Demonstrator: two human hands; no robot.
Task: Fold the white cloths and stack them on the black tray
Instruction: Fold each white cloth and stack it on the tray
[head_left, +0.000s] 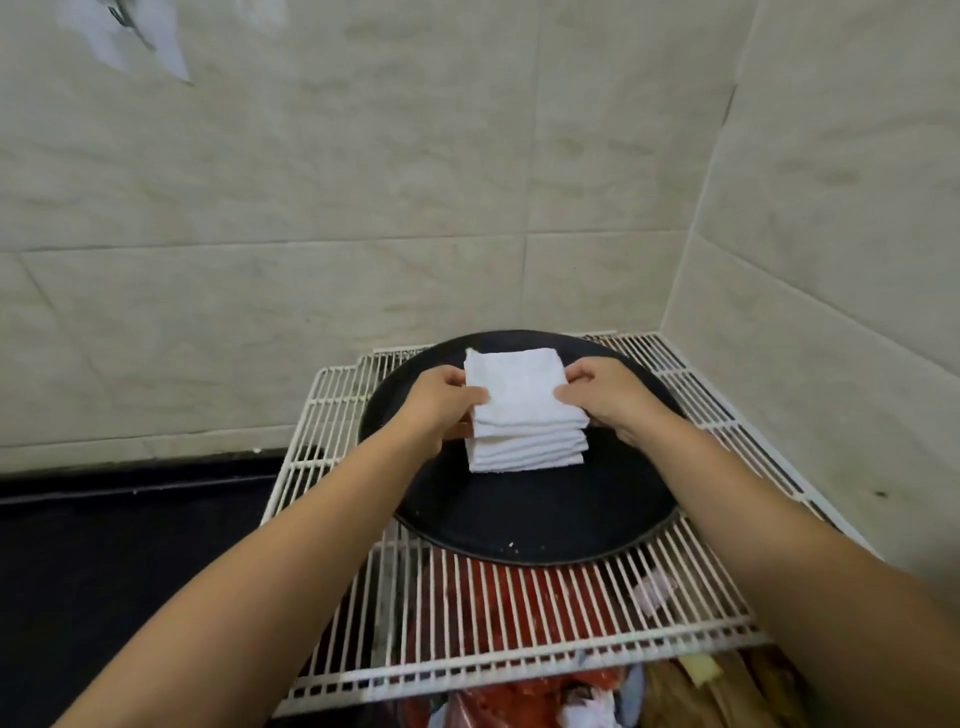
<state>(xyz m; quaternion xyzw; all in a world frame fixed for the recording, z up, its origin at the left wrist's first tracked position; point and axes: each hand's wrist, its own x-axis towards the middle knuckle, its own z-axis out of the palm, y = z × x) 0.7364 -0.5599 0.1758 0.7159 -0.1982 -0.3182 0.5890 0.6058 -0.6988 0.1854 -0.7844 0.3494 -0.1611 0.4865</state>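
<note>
With my left hand (441, 402) and right hand (605, 397) pinching the top folded white cloth (519, 392), I should square its edges over the stack on the round black tray (545, 514).

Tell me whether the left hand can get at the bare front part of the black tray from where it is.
Probably yes. The left hand holds the left side of the cloth stack, and the front of the black tray lies bare just below it, with nothing between them.
</note>
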